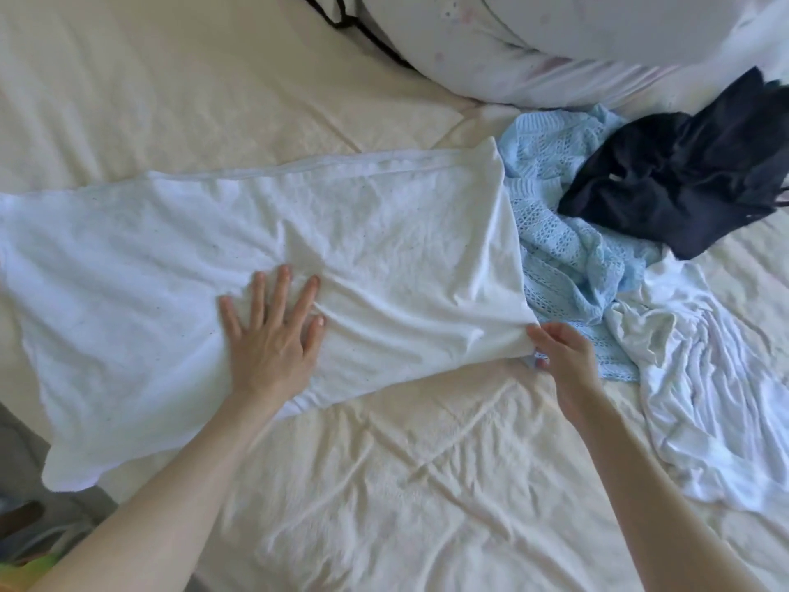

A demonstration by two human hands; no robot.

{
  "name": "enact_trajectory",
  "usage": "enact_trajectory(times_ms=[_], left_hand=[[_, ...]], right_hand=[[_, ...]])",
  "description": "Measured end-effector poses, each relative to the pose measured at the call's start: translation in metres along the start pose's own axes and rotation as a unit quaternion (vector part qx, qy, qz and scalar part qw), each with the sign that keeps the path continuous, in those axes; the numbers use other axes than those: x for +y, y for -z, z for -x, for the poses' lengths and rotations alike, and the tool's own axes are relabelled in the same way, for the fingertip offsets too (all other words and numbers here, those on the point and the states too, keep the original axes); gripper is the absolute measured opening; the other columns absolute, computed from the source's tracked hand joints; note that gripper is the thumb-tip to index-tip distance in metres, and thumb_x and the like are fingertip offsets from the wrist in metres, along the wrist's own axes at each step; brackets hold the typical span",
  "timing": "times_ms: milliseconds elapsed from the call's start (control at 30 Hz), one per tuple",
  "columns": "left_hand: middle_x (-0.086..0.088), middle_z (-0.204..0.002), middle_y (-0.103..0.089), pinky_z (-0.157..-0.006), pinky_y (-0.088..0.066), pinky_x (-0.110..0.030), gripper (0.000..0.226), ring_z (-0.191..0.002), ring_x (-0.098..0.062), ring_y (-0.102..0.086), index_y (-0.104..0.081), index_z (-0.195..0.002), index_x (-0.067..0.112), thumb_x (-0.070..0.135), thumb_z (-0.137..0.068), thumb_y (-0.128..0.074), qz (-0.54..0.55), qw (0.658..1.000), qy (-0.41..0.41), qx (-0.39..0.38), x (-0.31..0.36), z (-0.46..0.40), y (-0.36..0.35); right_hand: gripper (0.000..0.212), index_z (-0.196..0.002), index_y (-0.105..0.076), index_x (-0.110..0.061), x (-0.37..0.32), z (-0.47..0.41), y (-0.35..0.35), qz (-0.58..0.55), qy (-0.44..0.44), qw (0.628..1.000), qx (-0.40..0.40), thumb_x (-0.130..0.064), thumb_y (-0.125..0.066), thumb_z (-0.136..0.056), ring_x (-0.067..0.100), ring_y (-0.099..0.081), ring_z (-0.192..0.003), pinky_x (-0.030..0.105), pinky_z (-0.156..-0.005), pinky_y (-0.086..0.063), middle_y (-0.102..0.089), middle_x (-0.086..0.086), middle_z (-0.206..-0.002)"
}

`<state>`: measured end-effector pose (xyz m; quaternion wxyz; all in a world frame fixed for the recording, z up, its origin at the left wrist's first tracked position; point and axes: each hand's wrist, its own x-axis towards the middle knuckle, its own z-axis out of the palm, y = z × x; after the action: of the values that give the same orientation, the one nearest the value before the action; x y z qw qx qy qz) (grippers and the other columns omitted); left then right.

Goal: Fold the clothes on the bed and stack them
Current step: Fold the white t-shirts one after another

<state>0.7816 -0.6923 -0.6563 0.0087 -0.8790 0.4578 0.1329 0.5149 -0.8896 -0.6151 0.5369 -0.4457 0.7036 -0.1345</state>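
A long white garment (179,267) lies spread across the cream bed sheet (405,472), reaching from the left edge to the middle. My left hand (273,331) presses flat on its middle with fingers spread. My right hand (559,356) pinches the garment's near right corner. Right of it lie a light blue knitted garment (563,249), a crumpled black garment (683,185) and a rumpled white garment (700,395).
A large white pillow or duvet (533,49) with a black cord (341,14) fills the far right. The bed's left edge drops to the floor (21,484) at lower left, where the white garment's end overhangs.
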Motion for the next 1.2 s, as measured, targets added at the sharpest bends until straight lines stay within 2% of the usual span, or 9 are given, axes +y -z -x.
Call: enact_trajectory(times_ms=[300,433,500,567,733,900,1000,1100,1200], left_hand=[[0.000,-0.159,-0.011,-0.110,0.003,-0.058,0.060,-0.146,-0.026,-0.007,-0.004,-0.145,0.034,0.055,-0.089,-0.006,-0.024,0.999,0.018,-0.027,-0.004,-0.003,-0.007],[-0.011,-0.155,-0.023,-0.106,-0.004,-0.067,0.059,-0.143,-0.036,-0.018,-0.021,-0.146,0.023,0.045,-0.092,-0.018,0.018,1.000,-0.012,0.001,0.003,0.002,0.002],[-0.013,-0.154,-0.024,-0.106,-0.004,-0.068,0.056,-0.142,-0.036,-0.019,-0.026,-0.147,0.022,0.039,-0.093,-0.025,0.030,0.998,-0.030,0.036,0.008,0.015,0.005],[-0.011,-0.156,-0.020,-0.109,0.002,-0.063,0.055,-0.144,-0.032,-0.013,-0.022,-0.148,0.025,0.037,-0.094,-0.028,0.039,0.997,-0.037,0.057,0.015,0.034,0.002],[-0.010,-0.155,-0.021,-0.112,-0.005,-0.063,0.053,-0.144,-0.033,-0.014,-0.026,-0.146,0.024,0.037,-0.095,-0.023,0.027,0.997,-0.057,-0.033,0.035,0.075,-0.004],[0.014,-0.153,0.013,-0.107,0.027,-0.035,0.049,-0.139,-0.009,0.024,-0.007,-0.146,0.037,0.045,-0.098,-0.012,0.158,0.982,-0.019,-0.100,0.028,0.068,-0.001],[0.009,-0.153,-0.027,-0.113,0.005,-0.016,0.035,-0.138,0.006,-0.014,-0.044,-0.135,0.033,0.031,-0.102,-0.034,0.476,0.864,0.109,-0.119,0.015,0.059,0.025],[-0.003,-0.135,-0.055,-0.111,-0.029,-0.030,0.031,-0.118,-0.010,-0.052,-0.060,-0.111,0.027,0.042,-0.099,-0.035,0.745,0.600,0.274,-0.099,-0.009,0.055,0.070],[-0.019,-0.122,-0.062,-0.098,-0.043,-0.048,0.061,-0.109,-0.033,-0.061,-0.057,-0.116,0.011,0.059,-0.094,-0.028,0.852,0.422,0.303,-0.067,-0.061,0.062,0.099]], right_hand=[[0.018,-0.077,-0.053,-0.016,0.007,-0.009,0.015,0.101,0.081,0.990,-0.055,-0.006,-0.058,-0.091,0.010,-0.048,-0.061,0.013,-0.046,-0.042,-0.051,0.000,-0.070],[0.017,-0.088,-0.054,-0.006,0.011,-0.006,-0.001,0.055,-0.005,0.993,0.106,-0.020,-0.064,-0.086,0.024,-0.055,-0.077,0.030,-0.065,-0.052,-0.053,0.011,-0.083],[0.031,-0.087,-0.052,-0.007,0.017,0.008,-0.010,-0.046,-0.108,0.982,0.149,-0.035,-0.064,-0.086,0.025,-0.057,-0.078,0.035,-0.067,-0.051,-0.054,0.012,-0.084],[0.042,-0.095,-0.055,-0.004,0.021,0.030,-0.025,-0.142,-0.201,0.969,0.038,-0.045,-0.060,-0.088,0.022,-0.063,-0.082,0.030,-0.064,-0.052,-0.059,0.016,-0.091],[0.037,-0.119,-0.050,-0.004,0.006,0.047,-0.050,-0.456,-0.297,0.839,-0.027,-0.030,-0.056,-0.094,0.025,-0.057,-0.111,0.038,-0.093,-0.048,-0.053,0.012,-0.132],[0.026,-0.120,-0.060,-0.012,-0.023,0.069,-0.064,-0.362,-0.127,0.918,0.098,-0.018,-0.056,-0.094,0.015,-0.063,-0.099,0.036,-0.093,-0.051,-0.065,0.004,-0.116],[0.013,-0.100,-0.066,-0.014,-0.054,0.104,-0.088,-0.285,0.066,0.953,0.080,-0.014,-0.054,-0.095,0.001,-0.065,-0.076,0.021,-0.075,-0.053,-0.071,-0.013,-0.081],[0.013,-0.086,-0.067,-0.009,-0.069,0.145,-0.127,-0.141,0.229,0.963,-0.011,-0.012,-0.056,-0.094,-0.002,-0.053,-0.065,0.022,-0.065,-0.045,-0.062,-0.006,-0.082],[0.014,-0.084,-0.062,0.006,-0.067,0.193,-0.175,0.028,0.408,0.903,-0.130,-0.005,-0.057,-0.090,-0.004,-0.059,-0.081,0.020,-0.077,-0.045,-0.062,-0.001,-0.113]])
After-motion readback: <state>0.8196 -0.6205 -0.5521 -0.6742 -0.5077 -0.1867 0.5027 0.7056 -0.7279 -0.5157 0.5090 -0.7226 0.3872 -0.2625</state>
